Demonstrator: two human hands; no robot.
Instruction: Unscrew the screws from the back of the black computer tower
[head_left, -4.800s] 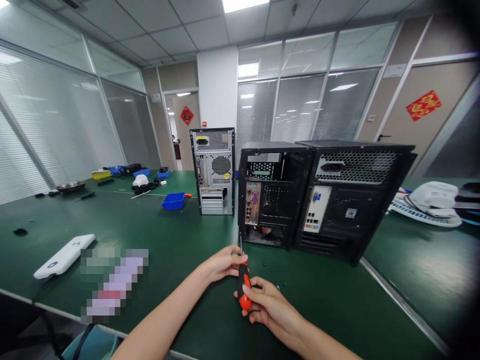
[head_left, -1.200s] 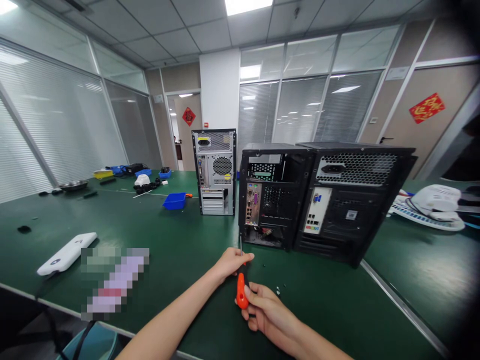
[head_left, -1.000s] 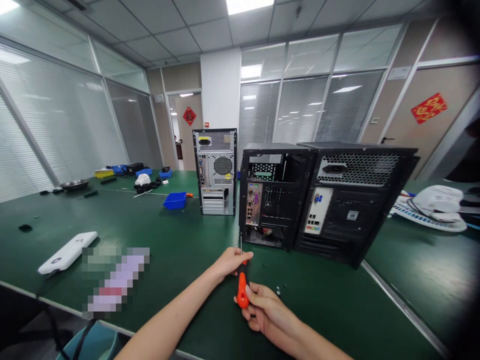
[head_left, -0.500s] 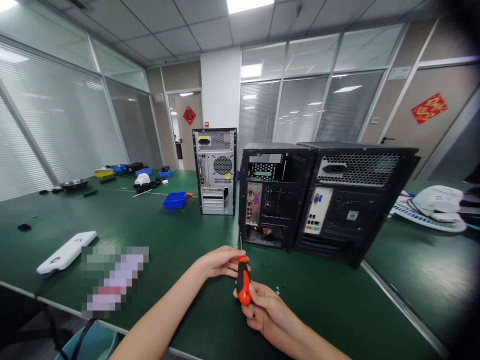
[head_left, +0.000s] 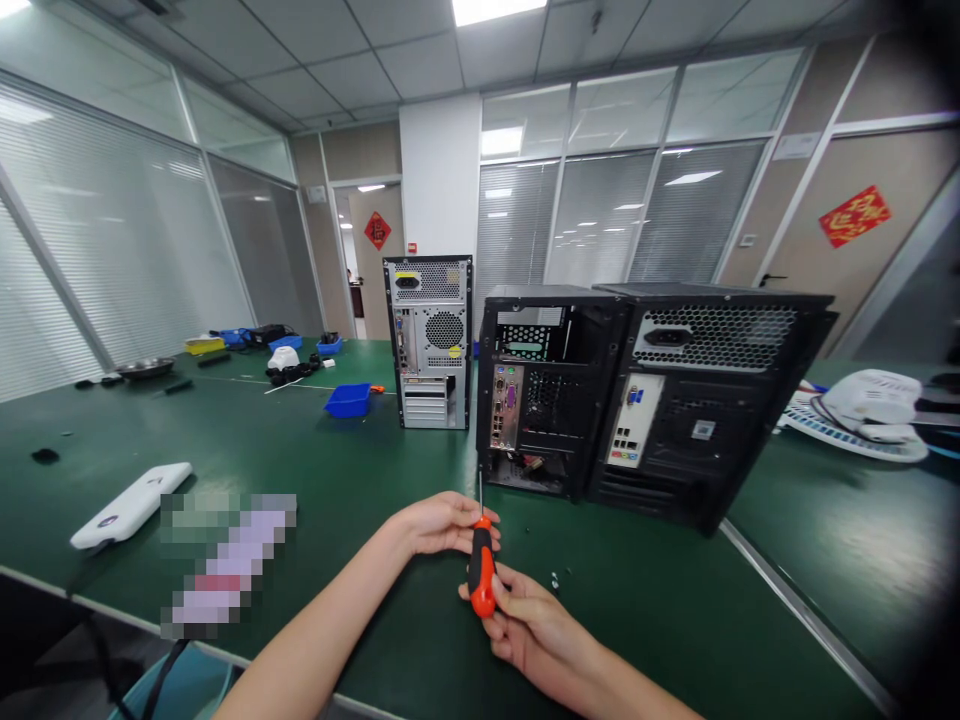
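Note:
A screwdriver (head_left: 481, 566) with an orange and black handle points away from me, its thin metal shaft toward the computer cases. My right hand (head_left: 536, 620) is closed around the rear of the handle. The thumb and fingers of my left hand (head_left: 444, 522) pinch the screwdriver where the shaft meets the handle. Just beyond the tip stands a black computer case (head_left: 551, 400) with open slots and a port panel. Whether the tip touches the case, I cannot tell. A second black case (head_left: 697, 400) stands against its right side.
A silver-backed computer case (head_left: 429, 345) stands farther back, with a blue tray (head_left: 349, 400) to its left. Small bits (head_left: 555, 580) lie right of my hands. At left are a white device (head_left: 132, 505) and a blurred purple object (head_left: 240, 560). A white basket (head_left: 862, 430) sits far right.
The screwdriver has shifted slightly left and back toward me, and more of its shaft shows beyond my left fingers. Both hands keep nearly the same place.

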